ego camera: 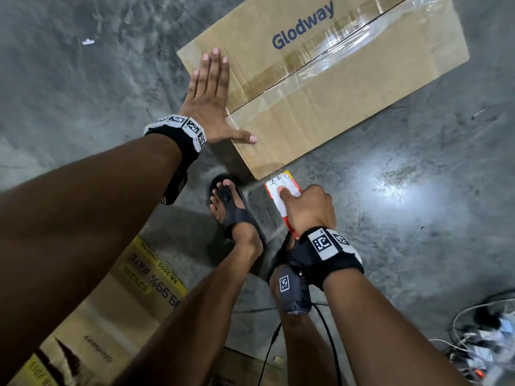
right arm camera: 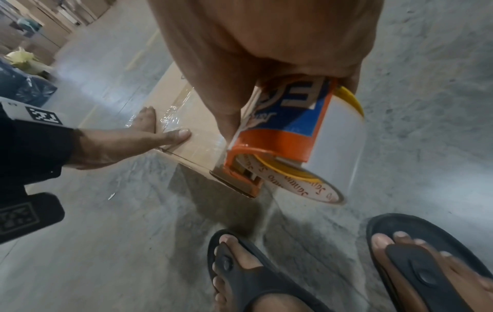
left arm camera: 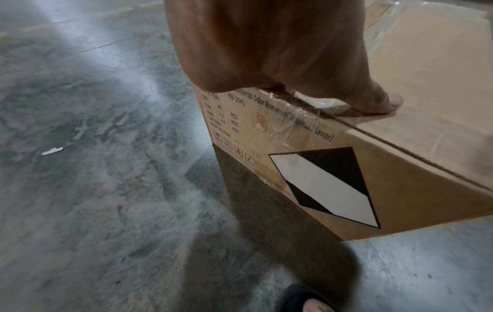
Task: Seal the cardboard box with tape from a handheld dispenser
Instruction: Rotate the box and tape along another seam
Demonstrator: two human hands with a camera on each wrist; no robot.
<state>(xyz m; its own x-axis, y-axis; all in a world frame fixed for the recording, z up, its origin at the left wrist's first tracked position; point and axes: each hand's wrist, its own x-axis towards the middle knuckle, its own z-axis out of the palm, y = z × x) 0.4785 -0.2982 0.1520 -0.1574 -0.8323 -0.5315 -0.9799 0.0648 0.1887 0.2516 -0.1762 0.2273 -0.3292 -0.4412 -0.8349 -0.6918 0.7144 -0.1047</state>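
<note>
A brown cardboard box (ego camera: 348, 101) printed "Glodway" stands on the concrete floor, its top seam covered by clear tape (ego camera: 328, 59). My left hand (ego camera: 209, 93) lies flat on the box's near left end, fingers straight, thumb (left arm camera: 384, 101) along the edge over the tape end. My right hand (ego camera: 303, 207) grips an orange tape dispenser (right arm camera: 288, 137) with a clear tape roll (right arm camera: 336, 147), held low beside the box's near corner (right arm camera: 234, 185). A strip of clear tape runs from the dispenser toward the box's end face.
My feet in black sandals (ego camera: 234, 210) stand close to the box's corner. Another printed carton (ego camera: 117, 296) lies at the lower left behind my arm. A tangle of cables and plugs (ego camera: 485, 346) sits at the lower right. A white scrap (ego camera: 88, 42) lies on the floor.
</note>
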